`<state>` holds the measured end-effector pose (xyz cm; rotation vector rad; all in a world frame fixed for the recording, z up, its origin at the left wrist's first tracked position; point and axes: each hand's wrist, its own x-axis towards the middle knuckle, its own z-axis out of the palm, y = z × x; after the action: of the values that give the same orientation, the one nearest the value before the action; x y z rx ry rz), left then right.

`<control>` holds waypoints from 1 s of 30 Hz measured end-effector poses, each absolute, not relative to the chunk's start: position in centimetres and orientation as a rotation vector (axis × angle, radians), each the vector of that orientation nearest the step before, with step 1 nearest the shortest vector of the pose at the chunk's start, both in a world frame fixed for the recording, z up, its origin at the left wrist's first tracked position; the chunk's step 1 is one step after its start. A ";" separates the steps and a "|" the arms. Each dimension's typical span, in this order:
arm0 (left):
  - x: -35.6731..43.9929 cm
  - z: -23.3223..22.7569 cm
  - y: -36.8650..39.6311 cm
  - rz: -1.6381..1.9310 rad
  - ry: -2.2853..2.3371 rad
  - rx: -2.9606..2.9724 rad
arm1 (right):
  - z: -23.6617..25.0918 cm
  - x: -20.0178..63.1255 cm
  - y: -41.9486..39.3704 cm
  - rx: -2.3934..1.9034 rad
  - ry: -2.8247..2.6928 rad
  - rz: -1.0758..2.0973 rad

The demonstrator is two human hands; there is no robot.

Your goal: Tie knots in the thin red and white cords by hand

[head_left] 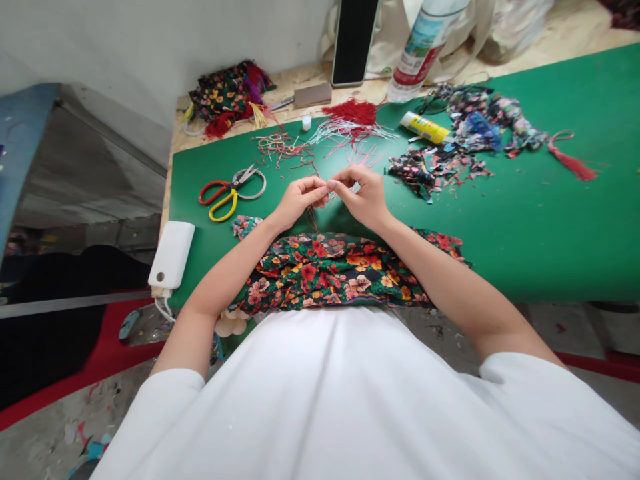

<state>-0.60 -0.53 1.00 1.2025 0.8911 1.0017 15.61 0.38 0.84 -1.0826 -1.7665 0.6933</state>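
Note:
My left hand (303, 199) and my right hand (364, 195) meet fingertip to fingertip above the green mat (565, 220). Both are closed in a pinch on a thin reddish cord (313, 219), whose strands hang below the left fingers. The exact spot between the fingertips is too small to make out. Under my wrists lies a bunched floral cloth (320, 270) along the table's near edge. Just beyond the hands are loose cords (285, 148) and a bundle of red tassel threads (355, 113) with pale ends.
Left of my hands lie scissors (227, 193) with red and yellow handles, and a white power bank (171, 255). To the right are a glue stick (425, 127), floral scraps (435, 167) and a red tassel (575, 160). A phone (355, 43) and a bottle (425, 50) stand behind.

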 end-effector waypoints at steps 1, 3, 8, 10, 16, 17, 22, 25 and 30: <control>-0.6 0.9 -0.5 1.003 0.883 1.210 | 0.9 15.6 0.4 -1.076 -1.762 0.695; -0.7 0.8 -0.4 1.008 0.872 1.223 | 0.8 15.6 0.4 -1.059 -1.753 0.700; -0.8 0.5 -0.3 1.019 0.874 1.231 | 0.6 15.6 0.6 -1.002 -1.739 0.712; -0.7 0.5 -0.3 1.019 0.879 1.226 | 0.5 15.6 0.6 -0.990 -1.727 0.717; -0.7 0.6 -0.3 1.018 0.895 1.217 | 0.6 15.5 0.5 -0.994 -1.713 0.716; -0.6 0.6 -0.3 1.016 0.897 1.215 | 0.6 15.5 0.5 -0.993 -1.711 0.723; -0.6 0.5 -0.3 1.009 0.908 1.184 | 0.9 15.9 0.5 -0.984 -1.689 0.824; -0.7 0.4 -0.3 1.008 0.904 1.190 | 0.9 16.1 0.5 -0.958 -1.708 0.833; -0.7 0.4 -0.2 1.001 0.894 1.226 | 0.9 16.0 0.5 -0.949 -1.782 0.716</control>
<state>-0.72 -0.21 0.38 1.2264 0.8942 1.0007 16.03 0.52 0.86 -0.9494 -1.7819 0.7163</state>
